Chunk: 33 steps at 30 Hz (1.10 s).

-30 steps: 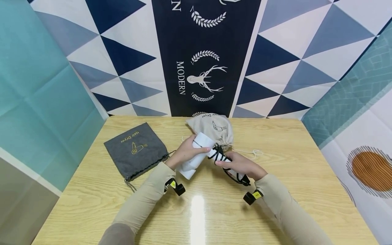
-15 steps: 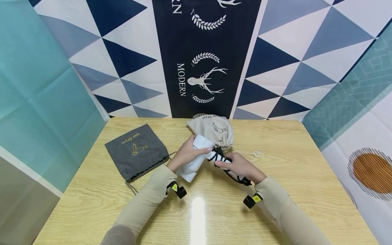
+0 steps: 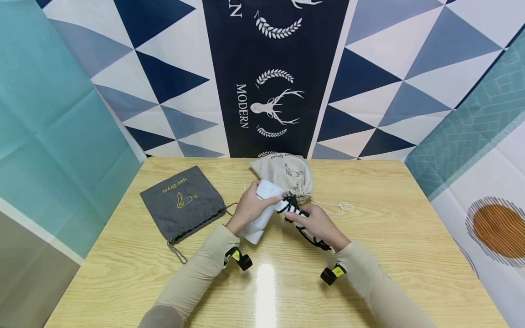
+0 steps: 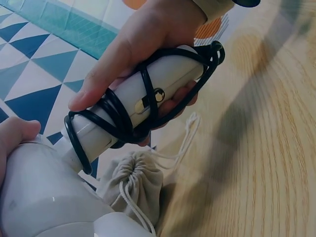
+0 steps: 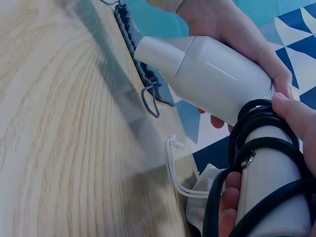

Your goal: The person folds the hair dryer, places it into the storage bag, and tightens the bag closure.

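Note:
Above the table, both hands hold a white hair dryer (image 3: 262, 217). My left hand (image 3: 251, 207) grips its barrel (image 5: 217, 74), thumb laid near the joint with the handle. Round the handle (image 4: 168, 74) my right hand (image 3: 319, 222) curls its fingers. A black cord (image 4: 113, 116) is wound about that handle, with loops under the right hand's fingers. Just behind the dryer sits a beige drawstring bag (image 3: 283, 171), rounded and cinched at the neck, printed with a hair dryer picture. Left of the hands a dark grey drawstring bag (image 3: 182, 200) lies flat, its mouth towards the left forearm.
The wooden table (image 3: 389, 255) ends at a patterned backdrop (image 3: 369, 91), with teal cloth (image 3: 65, 127) hanging on the left. A white drawstring (image 3: 341, 207) trails right from the beige bag. Grey cord loops (image 3: 177, 253) stick out from the grey bag.
The right hand has shifted slightly left along the cord-wrapped handle, and its wrist has moved left too. The left hand keeps its grip on the barrel. Both bags stay put.

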Tool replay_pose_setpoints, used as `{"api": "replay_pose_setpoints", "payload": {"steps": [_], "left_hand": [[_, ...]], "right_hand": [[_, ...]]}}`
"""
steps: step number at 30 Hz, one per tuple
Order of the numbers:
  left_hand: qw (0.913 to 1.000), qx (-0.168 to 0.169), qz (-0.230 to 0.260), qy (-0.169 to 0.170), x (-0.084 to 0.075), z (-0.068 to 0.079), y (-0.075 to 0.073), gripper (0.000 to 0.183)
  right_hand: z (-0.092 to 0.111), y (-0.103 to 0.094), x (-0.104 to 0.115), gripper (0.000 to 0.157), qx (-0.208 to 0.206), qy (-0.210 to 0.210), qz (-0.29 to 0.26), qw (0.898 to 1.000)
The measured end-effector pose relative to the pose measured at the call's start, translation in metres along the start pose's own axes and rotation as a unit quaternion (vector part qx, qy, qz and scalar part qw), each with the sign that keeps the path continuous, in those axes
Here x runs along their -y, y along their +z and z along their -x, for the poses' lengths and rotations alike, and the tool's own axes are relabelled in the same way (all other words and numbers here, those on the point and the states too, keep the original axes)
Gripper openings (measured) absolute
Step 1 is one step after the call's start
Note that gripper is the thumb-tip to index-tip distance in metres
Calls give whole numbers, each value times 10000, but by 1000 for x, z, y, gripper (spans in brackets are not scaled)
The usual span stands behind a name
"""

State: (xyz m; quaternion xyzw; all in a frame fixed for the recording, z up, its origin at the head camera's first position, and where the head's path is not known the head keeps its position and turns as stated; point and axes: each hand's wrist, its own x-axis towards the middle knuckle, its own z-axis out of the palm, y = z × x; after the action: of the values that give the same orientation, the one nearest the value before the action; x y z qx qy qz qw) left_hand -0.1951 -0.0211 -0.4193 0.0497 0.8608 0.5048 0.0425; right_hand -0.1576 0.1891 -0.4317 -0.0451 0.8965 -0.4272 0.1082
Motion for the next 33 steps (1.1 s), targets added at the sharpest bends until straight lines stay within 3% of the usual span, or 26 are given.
{"api": "replay_pose_setpoints", "payload": {"steps": [8, 15, 25, 33], "left_hand": [[9984, -454, 324, -42, -2, -1, 0, 79], [9872, -777, 1358, -311, -4, -2, 10, 73], [9864, -572, 1441, -552, 2, 0, 12, 78], [9809, -533, 1796, -520, 1, -2, 9, 79]], "right_hand": [[-1, 8, 10, 49, -546, 166, -576, 9967], [-5, 24, 22, 48, -1119, 439, -1647, 9790], [-6, 27, 12, 46, -1045, 440, -1364, 9841], [-7, 16, 10, 43, -855, 81, -1063, 9906]]}}
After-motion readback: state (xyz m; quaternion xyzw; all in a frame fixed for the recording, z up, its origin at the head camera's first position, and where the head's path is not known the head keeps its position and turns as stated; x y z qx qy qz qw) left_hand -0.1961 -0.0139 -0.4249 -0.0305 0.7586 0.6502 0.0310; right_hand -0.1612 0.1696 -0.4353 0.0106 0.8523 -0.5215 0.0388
